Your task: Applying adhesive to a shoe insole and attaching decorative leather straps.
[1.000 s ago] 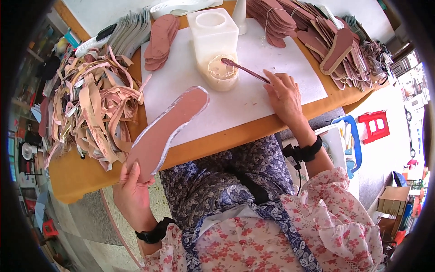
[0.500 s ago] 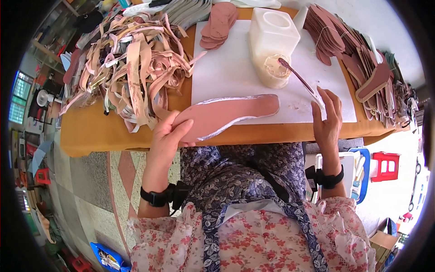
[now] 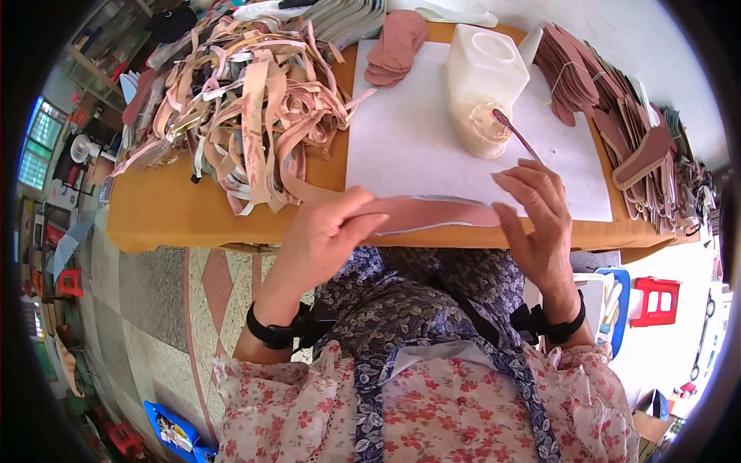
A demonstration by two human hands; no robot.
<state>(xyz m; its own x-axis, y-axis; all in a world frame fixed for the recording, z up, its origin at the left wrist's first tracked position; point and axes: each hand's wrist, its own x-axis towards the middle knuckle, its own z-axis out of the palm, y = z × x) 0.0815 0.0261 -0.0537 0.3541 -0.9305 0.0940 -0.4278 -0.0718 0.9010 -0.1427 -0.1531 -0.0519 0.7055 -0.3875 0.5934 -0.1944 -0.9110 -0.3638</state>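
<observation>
The worktop (image 3: 158, 212), draped in an orange-brown cloth, runs across the scene, and a white sheet (image 3: 409, 139) covers much of its middle. On the left lies a tangled heap of strips (image 3: 255, 108) in pink, tan and grey. On the far right, reddish-brown insoles (image 3: 567, 73) are stacked in bundles and loose layers, spilling toward the right edge. A squarish white container (image 3: 486, 65) stands on the sheet, right of centre, with a crusted opening at its near end. Left of it, near the sheet's far-left corner, sits a small pile of insole pieces (image 3: 395, 46). The white-edged insole (image 3: 440, 213) is held up at the near edge of the worktop, lying roughly left to right. The left hand (image 3: 320, 239) pinches its left end between thumb and fingers. The right hand (image 3: 543, 220) is at its right end, thumb against it; whether the fingers grip it, I cannot tell. The thin brush (image 3: 515, 134) leans from the crusted opening toward the right hand's fingers.
</observation>
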